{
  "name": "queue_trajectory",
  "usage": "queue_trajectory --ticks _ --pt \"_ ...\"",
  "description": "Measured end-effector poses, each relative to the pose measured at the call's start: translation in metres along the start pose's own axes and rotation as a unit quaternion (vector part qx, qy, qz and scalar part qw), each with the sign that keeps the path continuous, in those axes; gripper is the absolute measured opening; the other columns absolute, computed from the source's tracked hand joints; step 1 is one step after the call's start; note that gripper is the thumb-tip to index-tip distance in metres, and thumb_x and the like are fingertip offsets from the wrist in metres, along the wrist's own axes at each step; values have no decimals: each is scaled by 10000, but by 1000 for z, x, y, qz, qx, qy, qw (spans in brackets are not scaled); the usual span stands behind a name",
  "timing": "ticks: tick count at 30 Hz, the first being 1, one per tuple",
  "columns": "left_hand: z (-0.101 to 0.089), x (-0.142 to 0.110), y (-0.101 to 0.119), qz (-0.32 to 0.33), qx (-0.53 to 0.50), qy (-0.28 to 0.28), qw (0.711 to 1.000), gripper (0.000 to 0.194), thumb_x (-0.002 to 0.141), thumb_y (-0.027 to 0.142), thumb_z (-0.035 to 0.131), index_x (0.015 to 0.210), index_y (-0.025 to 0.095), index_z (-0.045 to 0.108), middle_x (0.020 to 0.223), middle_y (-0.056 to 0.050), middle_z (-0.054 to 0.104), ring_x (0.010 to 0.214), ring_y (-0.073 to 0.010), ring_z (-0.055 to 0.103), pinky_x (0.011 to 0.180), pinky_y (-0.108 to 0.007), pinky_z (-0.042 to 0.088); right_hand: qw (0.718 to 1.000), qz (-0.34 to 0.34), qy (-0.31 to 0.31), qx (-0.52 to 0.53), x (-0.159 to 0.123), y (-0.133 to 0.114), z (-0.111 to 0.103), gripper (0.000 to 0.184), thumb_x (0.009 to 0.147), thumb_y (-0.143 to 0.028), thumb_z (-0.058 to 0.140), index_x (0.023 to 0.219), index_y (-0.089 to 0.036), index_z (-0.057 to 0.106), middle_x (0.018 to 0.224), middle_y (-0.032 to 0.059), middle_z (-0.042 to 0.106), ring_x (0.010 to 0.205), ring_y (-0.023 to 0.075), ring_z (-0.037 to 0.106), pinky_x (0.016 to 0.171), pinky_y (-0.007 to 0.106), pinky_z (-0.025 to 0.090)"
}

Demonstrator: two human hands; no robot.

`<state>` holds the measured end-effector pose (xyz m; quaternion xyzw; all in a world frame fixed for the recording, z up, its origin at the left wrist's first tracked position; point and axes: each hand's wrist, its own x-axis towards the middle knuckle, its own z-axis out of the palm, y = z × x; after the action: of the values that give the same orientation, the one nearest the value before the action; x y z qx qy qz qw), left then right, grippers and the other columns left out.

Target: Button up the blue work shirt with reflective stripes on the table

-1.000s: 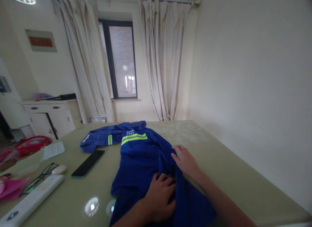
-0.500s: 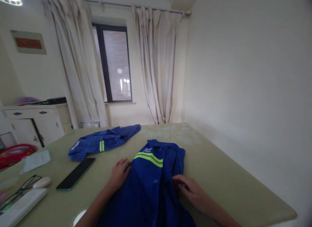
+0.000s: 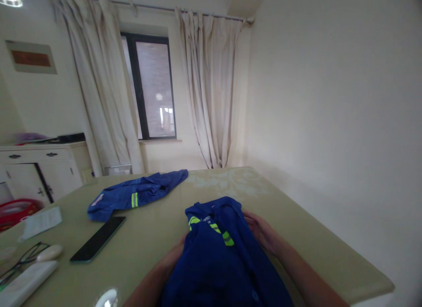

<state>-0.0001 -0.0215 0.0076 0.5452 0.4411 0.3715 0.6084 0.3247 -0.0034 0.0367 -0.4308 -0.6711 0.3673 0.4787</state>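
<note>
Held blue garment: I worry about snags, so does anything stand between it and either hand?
Nothing visible does: the right hand meets the blue garment on its right side; the left hand, fingers hidden, is at its left. The phone lies apart, further left.

A black-screened phone [image 3: 98, 240] lay at an angle to my left on the pale green surface [image 3: 141, 228], near dark-framed eyeglasses [image 3: 23, 261], a smooth, pale rounded object [image 3: 49, 253] and a long white object [image 3: 26, 283] cut off by the view's edge. A light blue sheet [image 3: 41, 222] rested farther back, with part of a red container [image 3: 21, 212] visible beyond the surface. Across the room from me, cream curtains [image 3: 212, 87] hung on both sides of a dark-framed window [image 3: 154, 89]. A white cabinet [image 3: 61, 175] stood at left, below a wall panel [image 3: 32, 57] with an orange-brown band.
</note>
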Motion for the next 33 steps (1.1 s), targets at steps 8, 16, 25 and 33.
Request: queue_trajectory --ticks 8,16,25,33 --pt "59 -20 24 38 -19 -47 998 620 711 603 723 1221 257 657 1237 -88 714 1208 -334 620 1107 -484 428 998 3 -51 37 -26 -36 35 483 883 -415 647 1348 -304 577 1063 84 734 958 279 715 770 395 569" --pt "-19 -27 101 221 475 171 834 492 809 120 474 1221 309 666 1274 -25 656 1234 -243 561 1121 -405 409 996 22 -21 -81 -20 -41 0 508 843 -449 645 1315 -266 605 1308 92 648 1190 308 601 1017 496 468" --pt "-97 -4 168 142 639 482 583 485 932 176 421 1390 258 558 1309 -158 551 1150 -340 520 911 -456 461 895 -153 235 -347 78 -91 -83 389 918 -300 473 1250 -172 630 1099 125 687 977 254 643 935 428 496" --pt "2 18 41 95 609 121 778 568 946 554 432 1474 343 450 1544 -77 452 1418 -353 384 1143 -561 297 946 3 14 -324 69 3 -67 325 902 -319 512 1112 -158 700 1079 106 733 999 240 676 932 366 501"
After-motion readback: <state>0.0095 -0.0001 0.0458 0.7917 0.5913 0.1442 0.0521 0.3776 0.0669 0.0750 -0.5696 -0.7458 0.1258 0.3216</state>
